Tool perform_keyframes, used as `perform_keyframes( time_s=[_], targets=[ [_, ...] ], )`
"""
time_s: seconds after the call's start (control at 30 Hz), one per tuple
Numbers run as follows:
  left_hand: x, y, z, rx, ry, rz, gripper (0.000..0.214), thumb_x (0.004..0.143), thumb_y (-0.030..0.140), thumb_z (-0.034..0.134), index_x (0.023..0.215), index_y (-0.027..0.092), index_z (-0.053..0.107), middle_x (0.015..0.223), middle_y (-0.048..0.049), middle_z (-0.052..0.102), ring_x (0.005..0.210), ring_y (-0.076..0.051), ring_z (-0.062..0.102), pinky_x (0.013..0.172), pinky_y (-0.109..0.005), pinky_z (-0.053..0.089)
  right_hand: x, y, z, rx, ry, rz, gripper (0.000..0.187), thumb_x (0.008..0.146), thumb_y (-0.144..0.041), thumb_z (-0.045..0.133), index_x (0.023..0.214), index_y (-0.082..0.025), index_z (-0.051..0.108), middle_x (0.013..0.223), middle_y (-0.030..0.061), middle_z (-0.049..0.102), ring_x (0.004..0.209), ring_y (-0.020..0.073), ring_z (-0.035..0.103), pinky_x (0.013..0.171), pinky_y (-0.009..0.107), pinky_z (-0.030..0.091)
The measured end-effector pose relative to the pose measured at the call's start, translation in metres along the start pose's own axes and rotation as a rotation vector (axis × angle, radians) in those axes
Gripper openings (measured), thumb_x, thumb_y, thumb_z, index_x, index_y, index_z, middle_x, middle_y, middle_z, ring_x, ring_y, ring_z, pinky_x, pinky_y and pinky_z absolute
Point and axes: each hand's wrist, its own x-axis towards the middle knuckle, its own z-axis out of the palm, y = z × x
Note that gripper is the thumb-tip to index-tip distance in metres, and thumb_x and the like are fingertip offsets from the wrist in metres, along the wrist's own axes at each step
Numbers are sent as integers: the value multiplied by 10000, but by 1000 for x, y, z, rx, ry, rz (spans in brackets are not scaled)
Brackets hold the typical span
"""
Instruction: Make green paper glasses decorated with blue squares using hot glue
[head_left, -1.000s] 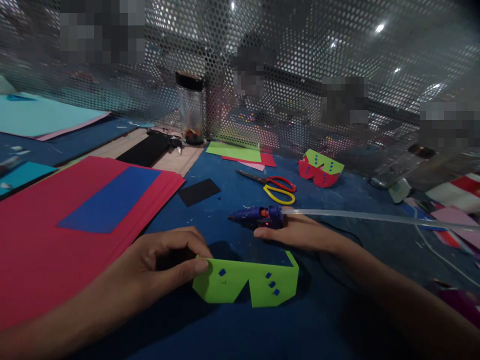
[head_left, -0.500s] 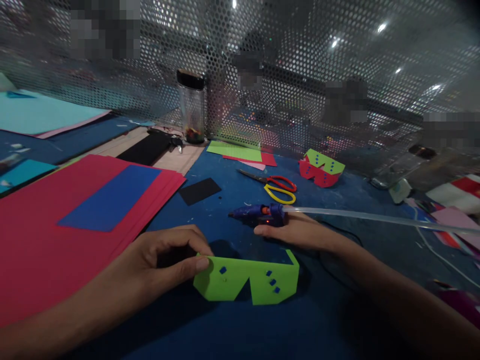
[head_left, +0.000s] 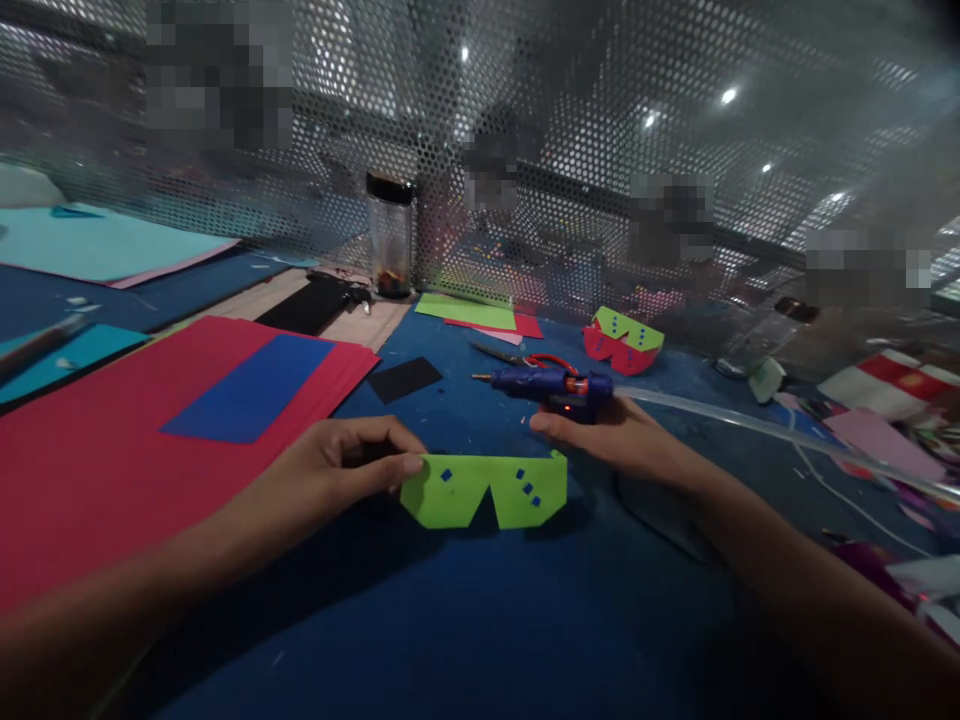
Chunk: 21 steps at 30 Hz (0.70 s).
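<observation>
Between thumb and fingers, my left hand [head_left: 367, 455] pinches the left end of a green paper mask [head_left: 454, 502] shaped like glasses. One blue diamond is stuck on the mask's left half and a slanting row of three on its right half. My right hand [head_left: 607, 435] grips a blue hot glue gun [head_left: 551, 388] with a small red light lit and its nozzle pointing left. A long clear glue stick [head_left: 697, 405] runs out of its back to the right. The glue gun partly hides scissors [head_left: 551, 362] behind it.
Red sheets [head_left: 97, 450] with a blue strip [head_left: 251, 390] lie at left. A black paper piece [head_left: 405, 380] is ahead. Beyond stand a lidded jar [head_left: 391, 245], a red-and-green mask [head_left: 622, 342] and a perforated metal screen [head_left: 435, 120]. Paper scraps [head_left: 885, 440] and a cable clutter the right.
My right hand has raised the glue gun off the table, and it now covers the scissors' yellow handle. The green mask, still in my left hand, sits higher in view.
</observation>
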Motion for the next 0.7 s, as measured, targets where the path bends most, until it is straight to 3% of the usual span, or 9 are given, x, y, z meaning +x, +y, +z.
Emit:
perform_keyframes(
  time_s=[0.17,0.27,0.4,0.6,0.7],
  targets=[
    [4,5,0,70,104,4,379,843,611,817,829,232,805,756,-22,733,724,-190,662,652,-272,503,-34,-11,1,17,133,-77,356,984,-585,735,924,-234,741,809,24,699,766,222,648,666,358,524],
    [6,6,0,98,140,32,415,813,635,822,819,220,795,762,-24,734,737,-195,659,671,-281,500,-56,-20,13,12,125,-76,350,983,-563,737,885,-228,720,779,22,676,709,204,615,603,329,480],
    [6,9,0,94,129,93,429,821,636,817,832,208,784,764,-25,734,747,-195,659,708,-294,515,-76,-26,33,9,173,-193,346,985,-544,758,886,-224,673,822,9,666,715,165,584,631,291,461],
    [5,14,4,66,99,123,391,827,587,812,819,199,768,747,-21,714,737,-188,643,729,-308,508,-82,-32,56,-142,204,-345,361,1057,-505,651,843,-224,579,814,14,608,705,153,547,648,278,443],
    [5,14,4,75,115,126,375,839,569,803,827,195,771,749,-21,709,741,-186,639,732,-309,491,-78,-22,61,-237,212,-394,332,1047,-478,656,850,-223,574,829,26,633,711,158,565,652,276,430]
  ],
)
